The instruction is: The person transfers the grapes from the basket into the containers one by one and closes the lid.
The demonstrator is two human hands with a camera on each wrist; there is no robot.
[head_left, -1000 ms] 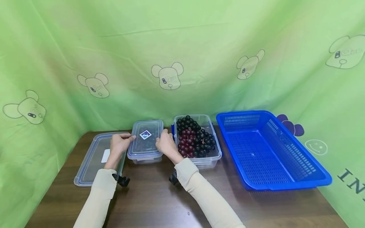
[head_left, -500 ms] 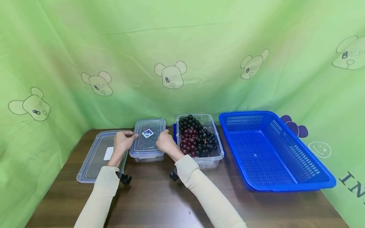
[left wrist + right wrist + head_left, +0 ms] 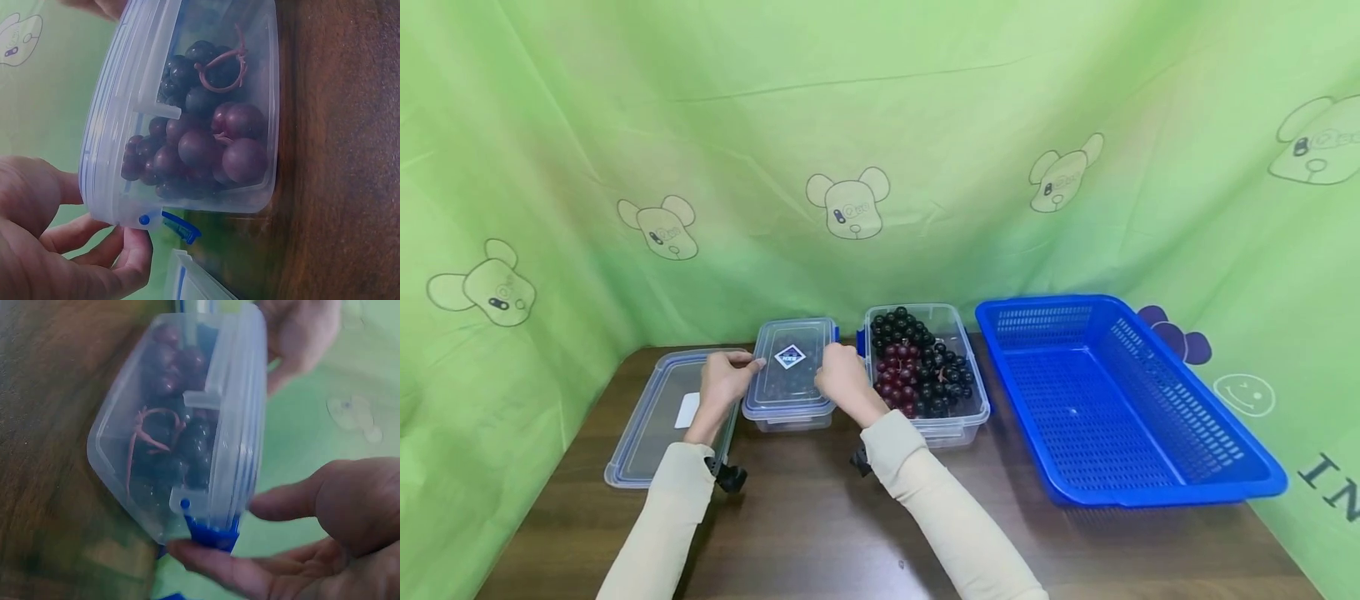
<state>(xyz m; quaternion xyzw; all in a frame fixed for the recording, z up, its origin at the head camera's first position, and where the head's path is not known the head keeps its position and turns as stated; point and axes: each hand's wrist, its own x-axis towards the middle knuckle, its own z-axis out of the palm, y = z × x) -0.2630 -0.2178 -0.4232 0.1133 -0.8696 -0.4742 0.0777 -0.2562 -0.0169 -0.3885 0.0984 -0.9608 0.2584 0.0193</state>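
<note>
A small clear food container (image 3: 790, 379) with a fitted lid and diamond sticker stands on the table; dark and red grapes (image 3: 194, 147) show through its wall. My left hand (image 3: 724, 385) grips its left side, thumb at the lid edge and fingers curled below the rim. Beside those fingers, a blue latch (image 3: 181, 227) sticks outward. On the right side, my right hand (image 3: 842, 377) pinches the rim, thumb against the lid and a finger under another blue latch (image 3: 212, 535), which lies up along the rim.
Right of it, a larger clear container (image 3: 951, 427) without a lid holds black and red grapes. A large clear lid (image 3: 647, 446) lies at the left, partly under my left hand. A blue basket (image 3: 1067, 400) stands at the right, before a green curtain (image 3: 850, 100).
My right hand has shifted slightly along the container's right edge, its fingers more tucked, with more of the blue latch showing. The left hand keeps its place. The whole view has shifted a little.
</note>
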